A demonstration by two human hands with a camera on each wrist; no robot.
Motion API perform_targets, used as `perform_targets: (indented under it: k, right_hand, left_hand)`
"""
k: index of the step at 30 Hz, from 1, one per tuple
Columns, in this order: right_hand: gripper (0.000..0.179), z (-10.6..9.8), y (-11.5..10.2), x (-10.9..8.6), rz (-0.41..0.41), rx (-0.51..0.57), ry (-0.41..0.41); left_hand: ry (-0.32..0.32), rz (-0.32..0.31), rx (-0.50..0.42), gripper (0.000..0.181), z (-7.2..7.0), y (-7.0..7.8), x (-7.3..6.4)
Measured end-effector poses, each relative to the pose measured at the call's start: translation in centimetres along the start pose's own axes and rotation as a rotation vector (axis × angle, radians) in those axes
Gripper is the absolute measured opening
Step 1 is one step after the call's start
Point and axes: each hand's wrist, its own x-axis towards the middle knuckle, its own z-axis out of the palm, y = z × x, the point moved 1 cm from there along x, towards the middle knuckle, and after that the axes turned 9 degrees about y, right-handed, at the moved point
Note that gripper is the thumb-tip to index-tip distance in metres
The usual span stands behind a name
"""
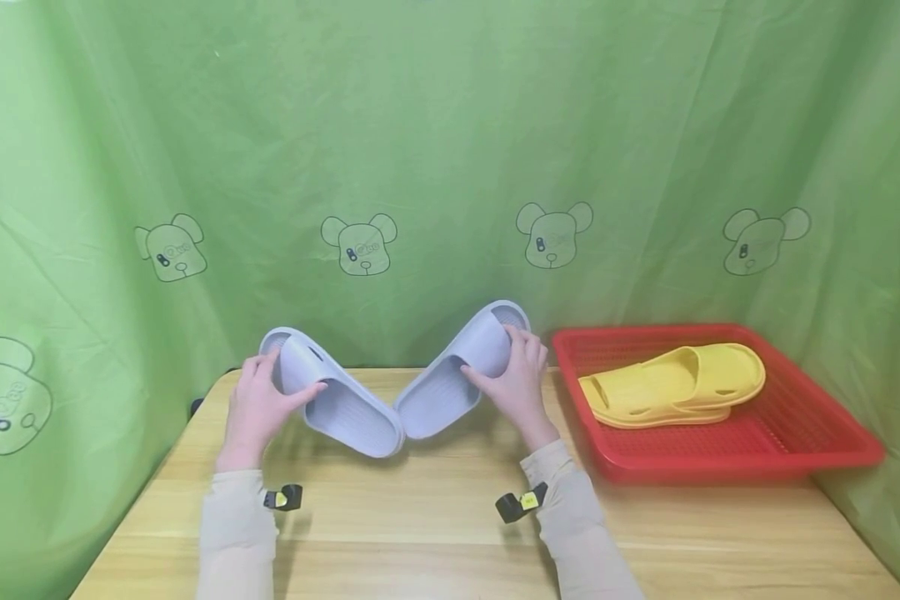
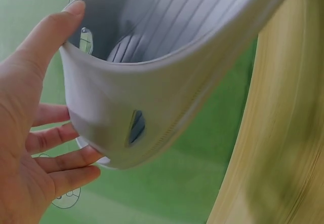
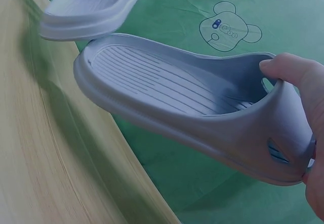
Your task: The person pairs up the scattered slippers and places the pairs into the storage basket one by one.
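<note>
Two grey-blue slippers are held up over the far part of the table, their heels close together and their toes spread apart. My left hand (image 1: 258, 408) grips the left slipper (image 1: 352, 417) by its strap, thumb at the strap's opening and fingers round the toe end, as the left wrist view shows. The right slipper (image 1: 438, 400) is pinched the same way by my right hand (image 1: 517, 379). In the right wrist view its ribbed footbed (image 3: 147, 77) faces up, and the other slipper's heel (image 3: 81, 26) overlaps its heel end.
A red plastic basket (image 1: 720, 471) stands at the right of the wooden table (image 1: 405, 533). Inside it lie yellow slippers (image 1: 645, 387), one on top of the other. A green curtain (image 1: 450, 125) with bear drawings hangs behind the table and at both sides.
</note>
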Motion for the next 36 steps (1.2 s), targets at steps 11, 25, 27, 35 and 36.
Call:
perform_targets:
  k: [11,25,27,35,36]
  right_hand:
    - [0.094,-0.1,-0.3,0.0,0.006,0.023,0.046]
    - [0.093,0.4,-0.6,-0.4,0.018,-0.006,0.134]
    - [0.093,0.5,-0.7,-0.4,0.019,-0.015,0.137]
    - [0.09,0.7,-1.0,-0.7,0.031,-0.021,0.156]
    - [0.09,0.7,-1.1,-0.7,0.031,-0.022,0.159]
  left_hand:
    - [0.054,-0.067,0.014,0.105,0.0,0.5,-0.1]
    - [0.152,-0.209,0.033,0.1,0.9,1.9,-0.3]
    - [0.18,-0.212,0.029,0.098,1.2,2.0,-0.3]
    - [0.251,-0.23,0.018,0.097,1.8,2.3,-0.4]
    - [0.258,-0.233,0.017,0.097,1.8,2.3,-0.4]
